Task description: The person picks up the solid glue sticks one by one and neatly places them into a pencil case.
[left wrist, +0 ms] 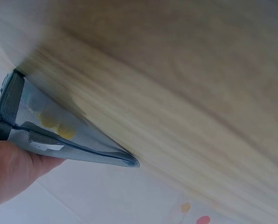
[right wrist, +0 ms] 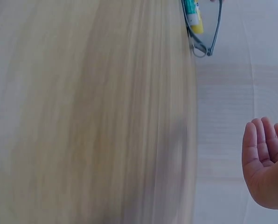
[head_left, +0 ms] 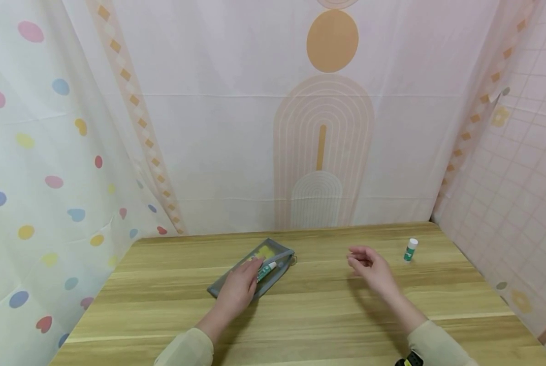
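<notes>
A grey-blue mesh zip pouch (head_left: 278,274) lies slantwise on the table, with my left hand (head_left: 236,291) gripping it at its near left part. In the left wrist view, my thumb side is against the pouch (left wrist: 83,144), whose mesh shows yellow shapes inside. A green glue stick (head_left: 265,271) with a white cap shows at the pouch, beside my fingers; a yellow item (head_left: 265,252) lies behind it. My right hand (head_left: 372,268) hovers above the table, fingers loosely bent and holding nothing. To its right, another green-and-white glue stick (head_left: 410,250) stands upright.
The wooden table (head_left: 318,325) ends at a patterned curtain (head_left: 227,152) behind. Dotted cloth (head_left: 35,213) hangs at the left and a checked cloth (head_left: 519,193) at the right. A metal ring (head_left: 294,261) hangs from the pouch's right corner.
</notes>
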`<state>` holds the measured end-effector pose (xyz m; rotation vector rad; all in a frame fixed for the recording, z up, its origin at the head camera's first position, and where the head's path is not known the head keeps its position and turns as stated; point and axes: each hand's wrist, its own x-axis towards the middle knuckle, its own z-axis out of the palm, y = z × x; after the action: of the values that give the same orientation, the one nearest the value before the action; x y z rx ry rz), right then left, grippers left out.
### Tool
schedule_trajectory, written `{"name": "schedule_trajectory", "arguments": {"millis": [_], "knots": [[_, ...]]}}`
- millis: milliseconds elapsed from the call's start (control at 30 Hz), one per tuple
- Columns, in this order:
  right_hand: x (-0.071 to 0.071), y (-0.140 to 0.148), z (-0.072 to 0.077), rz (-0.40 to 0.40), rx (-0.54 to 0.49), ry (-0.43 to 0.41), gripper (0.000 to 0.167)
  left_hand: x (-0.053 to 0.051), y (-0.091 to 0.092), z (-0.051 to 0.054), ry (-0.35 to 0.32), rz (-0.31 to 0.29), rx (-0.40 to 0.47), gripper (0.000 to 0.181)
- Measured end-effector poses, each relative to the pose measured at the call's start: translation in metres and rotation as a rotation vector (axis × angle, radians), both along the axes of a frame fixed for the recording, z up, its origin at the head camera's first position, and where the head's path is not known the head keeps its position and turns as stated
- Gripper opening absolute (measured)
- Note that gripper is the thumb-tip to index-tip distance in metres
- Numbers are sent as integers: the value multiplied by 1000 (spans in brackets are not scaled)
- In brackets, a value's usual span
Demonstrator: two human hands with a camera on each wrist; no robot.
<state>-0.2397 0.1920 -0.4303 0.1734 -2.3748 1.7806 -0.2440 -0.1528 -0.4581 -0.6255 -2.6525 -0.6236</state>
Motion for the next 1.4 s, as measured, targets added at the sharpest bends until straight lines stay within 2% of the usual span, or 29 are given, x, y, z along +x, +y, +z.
{"name": "schedule_trajectory", "arguments": {"millis": [433, 667, 867, 1133, 1400], "knots": [[4, 20, -2, -69, 192, 154, 23, 0, 1, 1, 16, -4, 11, 44], [7, 34, -1, -110, 235, 230, 22, 0, 0, -1, 9, 5, 5, 44], [9, 46, 2, -159, 323, 335, 22, 0, 1, -1, 13, 4, 7, 43], [12, 60, 6, -169, 355, 489, 24, 0, 0, -2, 21, 4, 9, 42], [11, 71, 7, -203, 493, 606, 28, 0, 1, -2, 22, 2, 6, 43]]}}
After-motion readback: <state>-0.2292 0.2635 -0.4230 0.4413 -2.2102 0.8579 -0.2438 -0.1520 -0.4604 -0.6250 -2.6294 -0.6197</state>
